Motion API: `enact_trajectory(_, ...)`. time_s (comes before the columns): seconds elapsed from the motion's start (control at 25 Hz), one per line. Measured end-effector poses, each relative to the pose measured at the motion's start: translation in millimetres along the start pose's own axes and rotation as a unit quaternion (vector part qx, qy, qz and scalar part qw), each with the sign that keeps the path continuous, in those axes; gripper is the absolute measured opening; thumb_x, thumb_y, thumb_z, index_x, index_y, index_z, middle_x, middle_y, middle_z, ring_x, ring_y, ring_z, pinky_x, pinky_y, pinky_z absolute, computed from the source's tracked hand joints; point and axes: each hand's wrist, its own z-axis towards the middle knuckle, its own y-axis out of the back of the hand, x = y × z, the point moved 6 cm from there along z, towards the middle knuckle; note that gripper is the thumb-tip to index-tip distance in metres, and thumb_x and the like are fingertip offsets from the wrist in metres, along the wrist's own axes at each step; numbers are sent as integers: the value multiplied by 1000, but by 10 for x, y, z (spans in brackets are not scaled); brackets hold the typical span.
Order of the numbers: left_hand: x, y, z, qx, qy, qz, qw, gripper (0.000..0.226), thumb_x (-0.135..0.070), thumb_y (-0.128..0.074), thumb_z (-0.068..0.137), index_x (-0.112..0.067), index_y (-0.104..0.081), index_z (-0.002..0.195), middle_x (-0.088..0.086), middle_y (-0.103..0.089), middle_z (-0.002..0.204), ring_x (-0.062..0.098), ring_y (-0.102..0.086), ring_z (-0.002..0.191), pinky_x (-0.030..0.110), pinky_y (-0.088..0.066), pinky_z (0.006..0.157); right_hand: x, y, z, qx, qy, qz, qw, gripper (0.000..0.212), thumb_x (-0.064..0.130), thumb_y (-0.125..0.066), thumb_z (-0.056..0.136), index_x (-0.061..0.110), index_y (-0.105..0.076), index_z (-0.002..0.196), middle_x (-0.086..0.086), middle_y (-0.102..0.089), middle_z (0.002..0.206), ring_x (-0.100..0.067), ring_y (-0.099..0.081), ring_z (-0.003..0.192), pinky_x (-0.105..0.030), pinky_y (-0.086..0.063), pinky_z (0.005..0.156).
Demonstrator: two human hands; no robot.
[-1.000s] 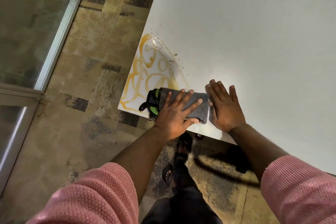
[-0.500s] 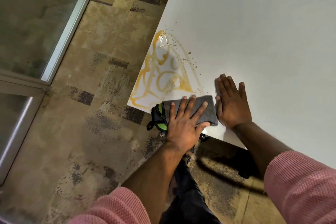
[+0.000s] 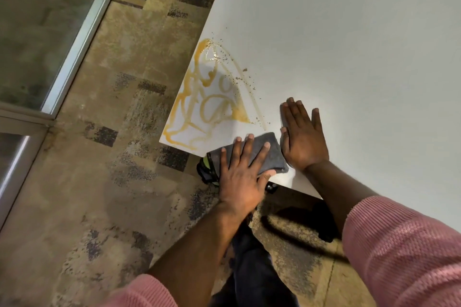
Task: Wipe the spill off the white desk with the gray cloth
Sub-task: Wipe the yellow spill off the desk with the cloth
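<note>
Since a moment ago, our gray cloth point(image 3: 252, 154) has slid toward the desk point(image 3: 349, 32) edge, just below the spill point(image 3: 209, 107). Our left hand point(image 3: 243, 172) presses it flat, fingers spread; our right hand point(image 3: 303, 137) braces, open-palmed, beside it.

The counter point(image 3: 349, 45) is plain white, with the spill point(image 3: 207, 107) looping in amber-yellow swirls and brown specks at its near left corner. The cloth point(image 3: 262, 152) is dark gray with a lime-green and black edge; the sleeves point(image 3: 404, 252) are ribbed pink, the floor point(image 3: 119, 182) mottled tan with dark patches.
</note>
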Motion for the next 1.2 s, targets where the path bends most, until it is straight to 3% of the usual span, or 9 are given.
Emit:
enact_trajectory(0.28, 157, 305, 1050, -26, 19, -4, 999, 69, -68, -30, 101, -40, -12, 162, 3, -9, 173, 33, -5, 159, 62, -5, 125, 15, 23, -3, 3, -14, 6, 1000, 66, 36, -26, 105, 13, -17, 166, -8, -15, 175, -25, -9, 162, -54, -4, 131)
enact_trajectory(0.6, 63, 207, 727, -9, 41, 27, 999, 69, -61, -22, 105, -33, 2, 163, 5, 0, 173, 31, -1, 159, 58, -1, 126, -4, 14, 18, 15, -18, -8, 1000, 68, 37, -26, 105, 14, -12, 167, -6, -10, 176, -24, -6, 163, -56, -4, 130)
enact_trajectory(0.88, 221, 458, 1534, -48, 33, 18, 998, 66, -59, -25, 105, -30, -12, 163, 6, -14, 172, 34, -13, 157, 60, -8, 124, -13, 17, -32, 16, -28, -1, 999, 68, 35, -28, 105, 13, -11, 167, -5, -8, 176, -23, -5, 163, -55, -2, 131)
enact_trajectory(1.2, 151, 145, 353, -29, 53, 18, 998, 66, -49, -34, 106, -31, -8, 164, 4, -6, 172, 30, -10, 159, 58, -9, 127, -28, 26, 28, 23, -22, 1, 999, 67, 34, -28, 106, 12, -13, 167, -6, -10, 176, -23, -5, 163, -54, -2, 131)
